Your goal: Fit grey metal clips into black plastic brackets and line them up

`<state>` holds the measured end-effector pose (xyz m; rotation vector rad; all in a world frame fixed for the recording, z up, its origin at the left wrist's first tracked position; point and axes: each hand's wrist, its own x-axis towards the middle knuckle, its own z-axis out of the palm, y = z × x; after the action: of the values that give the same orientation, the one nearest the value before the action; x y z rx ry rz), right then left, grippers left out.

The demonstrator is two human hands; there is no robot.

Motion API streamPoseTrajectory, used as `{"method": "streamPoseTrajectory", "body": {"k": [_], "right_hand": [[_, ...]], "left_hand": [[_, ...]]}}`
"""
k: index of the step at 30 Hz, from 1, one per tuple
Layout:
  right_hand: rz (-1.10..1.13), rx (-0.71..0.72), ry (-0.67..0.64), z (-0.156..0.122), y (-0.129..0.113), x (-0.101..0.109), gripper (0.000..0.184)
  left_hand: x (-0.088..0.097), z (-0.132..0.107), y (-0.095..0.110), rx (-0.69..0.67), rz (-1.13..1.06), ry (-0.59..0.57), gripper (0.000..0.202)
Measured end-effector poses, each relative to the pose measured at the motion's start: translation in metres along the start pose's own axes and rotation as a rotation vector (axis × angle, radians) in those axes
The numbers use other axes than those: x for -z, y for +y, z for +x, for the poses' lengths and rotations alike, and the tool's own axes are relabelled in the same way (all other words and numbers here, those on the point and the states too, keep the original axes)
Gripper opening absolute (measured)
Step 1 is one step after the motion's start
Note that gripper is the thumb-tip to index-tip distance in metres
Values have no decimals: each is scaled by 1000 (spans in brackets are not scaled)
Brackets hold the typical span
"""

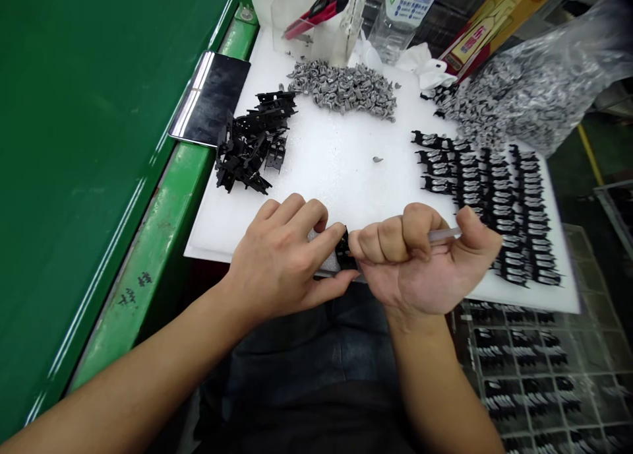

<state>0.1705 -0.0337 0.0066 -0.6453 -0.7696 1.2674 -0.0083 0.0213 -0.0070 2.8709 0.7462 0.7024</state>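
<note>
My left hand [287, 259] pinches a small black plastic part [343, 249] between thumb and fingers at the near edge of the white foam board [336, 170]. My right hand [420, 256] is closed in a fist round a thin clear rod-like tool [444, 234], its tip pressed to the same black part. The two hands touch at the part. A heap of loose black plastic parts [250, 147] lies left of the hands, and a pile of small grey metal clips [346, 88] lies farther back.
Rows of assembled black parts [494, 190] fill the board's right side. A clear bag of grey clips [534, 91] sits at back right, a phone [210, 97] on the green rail, a clear box with a red cutter [321, 12], a bottle [403, 8], and a tray of parts [534, 368] low right.
</note>
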Motion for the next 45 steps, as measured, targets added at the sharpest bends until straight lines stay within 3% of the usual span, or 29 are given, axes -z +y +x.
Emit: {"method": "streamPoseTrajectory", "body": {"k": [21,38,45], "right_hand": [[-16,15,41,-1,-1,-3,52],[-15,36,-26,-4,2,6,59],[-29,72,19,-5,2,1,58]], "left_hand": [[-1,0,0,2,-4,-3,45],[1,0,1,4,8,-8,46],[1,-1,1,7,-2,-7,47]]}}
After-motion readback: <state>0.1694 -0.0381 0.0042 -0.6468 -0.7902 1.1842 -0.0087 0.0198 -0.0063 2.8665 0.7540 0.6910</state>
